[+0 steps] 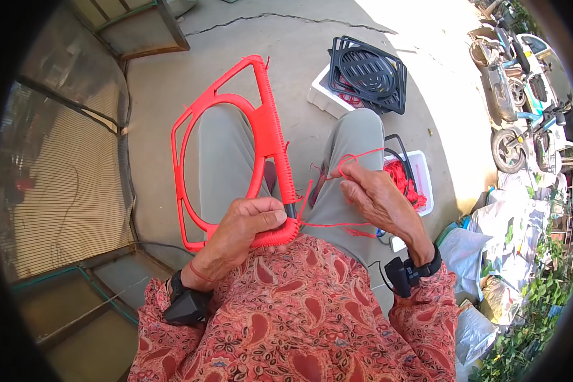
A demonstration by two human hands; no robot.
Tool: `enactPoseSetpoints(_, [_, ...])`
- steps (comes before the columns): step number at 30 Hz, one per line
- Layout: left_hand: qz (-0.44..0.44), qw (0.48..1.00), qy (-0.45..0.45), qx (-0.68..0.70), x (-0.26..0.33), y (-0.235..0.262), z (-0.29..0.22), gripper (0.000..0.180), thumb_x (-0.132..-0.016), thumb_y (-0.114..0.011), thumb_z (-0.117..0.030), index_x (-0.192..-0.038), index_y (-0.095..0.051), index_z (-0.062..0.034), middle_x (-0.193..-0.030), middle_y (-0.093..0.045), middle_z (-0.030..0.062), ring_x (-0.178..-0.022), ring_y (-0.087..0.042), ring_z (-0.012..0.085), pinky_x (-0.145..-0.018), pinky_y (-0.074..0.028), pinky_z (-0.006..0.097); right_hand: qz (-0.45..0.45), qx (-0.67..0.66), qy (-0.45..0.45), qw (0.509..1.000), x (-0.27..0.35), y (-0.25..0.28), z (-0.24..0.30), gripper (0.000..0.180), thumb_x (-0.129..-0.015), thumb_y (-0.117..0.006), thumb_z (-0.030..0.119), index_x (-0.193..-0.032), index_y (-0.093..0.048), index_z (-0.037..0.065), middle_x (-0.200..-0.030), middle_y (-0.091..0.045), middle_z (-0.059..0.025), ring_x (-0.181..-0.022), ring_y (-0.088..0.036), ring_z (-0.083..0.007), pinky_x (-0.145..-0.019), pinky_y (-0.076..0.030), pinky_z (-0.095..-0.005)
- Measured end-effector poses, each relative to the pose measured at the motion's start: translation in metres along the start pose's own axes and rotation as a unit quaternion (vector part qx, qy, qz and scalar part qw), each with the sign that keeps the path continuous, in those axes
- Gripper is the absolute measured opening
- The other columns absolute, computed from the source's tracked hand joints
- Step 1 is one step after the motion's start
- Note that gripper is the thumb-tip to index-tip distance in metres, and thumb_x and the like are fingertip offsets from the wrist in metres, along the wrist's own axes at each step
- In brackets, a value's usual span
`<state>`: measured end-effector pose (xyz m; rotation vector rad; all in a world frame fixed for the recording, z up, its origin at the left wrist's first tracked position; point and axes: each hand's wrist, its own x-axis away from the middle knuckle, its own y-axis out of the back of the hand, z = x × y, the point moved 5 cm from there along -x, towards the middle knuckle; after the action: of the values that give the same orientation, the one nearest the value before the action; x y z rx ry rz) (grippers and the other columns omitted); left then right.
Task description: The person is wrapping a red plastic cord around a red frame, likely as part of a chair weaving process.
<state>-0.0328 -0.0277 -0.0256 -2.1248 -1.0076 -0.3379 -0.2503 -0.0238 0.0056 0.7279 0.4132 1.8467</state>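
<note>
A red, flat openwork frame with a large round opening rests upright across my lap. Its right and near edges are wrapped tightly in red cord; a short dark stretch of bar shows bare near the corner. My left hand is closed on that near corner, thumb pressed by the bare bar. To its right, over the knee, my right hand pinches a length of red cord, which loops at the fingertips. Strands run between that corner and the right hand. Whether a small tool sits in the fingers, I cannot tell.
Beside my right leg stands a white tub holding red cord. Farther off, black frames lie on a white foam box. Parked scooters and filled sacks line the right side; a mesh-covered panel stands left.
</note>
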Motion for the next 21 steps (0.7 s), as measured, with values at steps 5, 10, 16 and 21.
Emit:
enactPoseSetpoints(5, [-0.038, 0.999, 0.012, 0.013, -0.002, -0.003, 0.0, 0.014, -0.093, -0.057, -0.014, -0.091, -0.061, -0.0003, -0.072, -0.064, 0.0064, -0.058, -0.063, 0.0132, -0.054, -0.053, 0.025, -0.148, 0.067, 0.045, 0.986, 0.006, -0.008, 0.005, 0.021, -0.09, -0.056, 0.009, -0.109, -0.052, 0.002, -0.076, -0.056, -0.0202, -0.068, -0.057, -0.0355, -0.062, -0.044, -0.0406])
enactPoseSetpoints(10, [-0.013, 1.0, 0.014, 0.01, -0.006, -0.004, 0.003, 0.014, -0.093, -0.055, -0.013, -0.089, -0.061, -0.0007, -0.075, -0.062, 0.0038, -0.062, -0.062, 0.0116, -0.056, -0.053, 0.025, -0.108, 0.082, 0.089, 0.987, 0.008, -0.016, -0.004, 0.022, -0.087, -0.056, 0.005, -0.107, -0.049, 0.001, -0.074, -0.057, -0.0234, -0.073, -0.057, -0.0438, -0.061, -0.042, -0.0484])
enactPoseSetpoints(16, [-0.006, 1.0, 0.01, -0.016, -0.006, -0.003, 0.006, 0.015, -0.093, -0.056, -0.014, -0.09, -0.061, 0.0002, -0.074, -0.062, 0.0035, -0.061, -0.06, 0.0105, -0.055, -0.052, 0.024, -0.056, 0.024, 0.052, 0.997, 0.009, -0.022, 0.0, 0.014, -0.086, -0.06, 0.005, -0.098, -0.056, 0.001, -0.073, -0.057, -0.0185, -0.069, -0.057, -0.0366, -0.061, -0.044, -0.0403])
enactPoseSetpoints(21, [-0.007, 1.0, 0.011, -0.009, -0.007, -0.007, 0.007, 0.013, -0.093, -0.056, -0.011, -0.097, -0.061, 0.0008, -0.074, -0.062, 0.0044, -0.059, -0.059, 0.0108, -0.055, -0.052, 0.025, -0.03, -0.036, 0.11, 0.993, 0.004, -0.031, 0.006, 0.008, -0.084, -0.062, 0.003, -0.091, -0.062, 0.001, -0.073, -0.059, -0.0131, -0.066, -0.058, -0.0306, -0.061, -0.046, -0.0337])
